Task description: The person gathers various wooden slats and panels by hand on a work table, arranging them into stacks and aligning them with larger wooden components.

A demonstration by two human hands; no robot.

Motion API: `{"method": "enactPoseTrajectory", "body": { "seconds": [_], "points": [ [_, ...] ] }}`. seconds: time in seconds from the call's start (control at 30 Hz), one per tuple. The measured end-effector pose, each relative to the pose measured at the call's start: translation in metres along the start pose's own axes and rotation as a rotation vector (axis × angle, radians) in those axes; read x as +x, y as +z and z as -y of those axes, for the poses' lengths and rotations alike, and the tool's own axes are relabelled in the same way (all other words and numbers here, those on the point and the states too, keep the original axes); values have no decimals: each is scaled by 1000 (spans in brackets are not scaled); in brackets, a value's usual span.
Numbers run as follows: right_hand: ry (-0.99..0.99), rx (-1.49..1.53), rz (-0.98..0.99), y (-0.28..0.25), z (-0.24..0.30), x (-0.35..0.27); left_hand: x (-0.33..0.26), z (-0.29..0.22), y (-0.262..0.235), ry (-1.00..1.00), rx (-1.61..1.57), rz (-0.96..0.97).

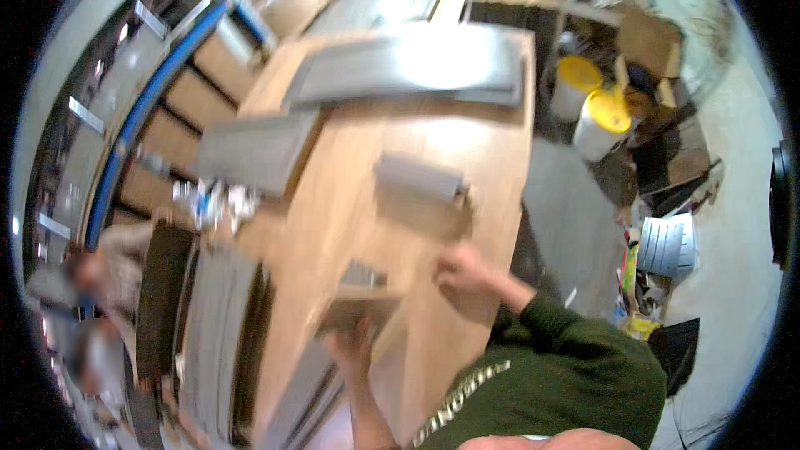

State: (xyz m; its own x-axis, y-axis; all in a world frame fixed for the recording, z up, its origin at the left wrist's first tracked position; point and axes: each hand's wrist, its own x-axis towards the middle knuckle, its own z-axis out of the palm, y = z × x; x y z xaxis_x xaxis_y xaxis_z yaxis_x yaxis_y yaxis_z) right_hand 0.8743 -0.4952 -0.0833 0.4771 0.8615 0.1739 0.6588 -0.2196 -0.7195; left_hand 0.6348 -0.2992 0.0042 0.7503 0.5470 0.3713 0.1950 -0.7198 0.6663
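Observation:
My left hand (352, 348) is closed on the near edge of a small brownish-grey panel (357, 310), low over the wooden tabletop (350, 200). Just beyond that panel lies a small grey piece (362, 273). My right hand (461, 271) is over the right part of the table with its fingers curled; motion blur hides whether anything is in them. Farther off, beyond the right hand, sits a stack of short grey panels (419, 175).
Long grey panels (367, 71) lie across the table's far end. Another grey panel (254, 150) and long stacked boards (218, 333) are on the left, near blurred people. White buckets with yellow lids (602, 125) stand right, near a paper sheet (668, 244).

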Motion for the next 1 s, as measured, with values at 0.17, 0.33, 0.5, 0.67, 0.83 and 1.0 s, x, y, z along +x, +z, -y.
{"method": "enactPoseTrajectory", "body": {
  "seconds": [0.17,0.33,0.5,0.67,0.83,1.0],
  "points": [
    [27,76,-180,-2,23,-8,5,-92,-72,-16,-647,-506],
    [-16,128,-433,-2,13,-11,-6,-24,32,-48,95,66],
    [-24,183,-412,0,24,-12,7,-12,47,-89,328,475],
    [25,322,-372,1,17,-14,31,-69,-24,-233,-492,-87],
    [90,353,-392,-10,29,-12,22,-67,-7,-165,-354,-124],
    [154,358,-445,-9,27,-13,9,-34,55,67,-126,134]
  ]
}}
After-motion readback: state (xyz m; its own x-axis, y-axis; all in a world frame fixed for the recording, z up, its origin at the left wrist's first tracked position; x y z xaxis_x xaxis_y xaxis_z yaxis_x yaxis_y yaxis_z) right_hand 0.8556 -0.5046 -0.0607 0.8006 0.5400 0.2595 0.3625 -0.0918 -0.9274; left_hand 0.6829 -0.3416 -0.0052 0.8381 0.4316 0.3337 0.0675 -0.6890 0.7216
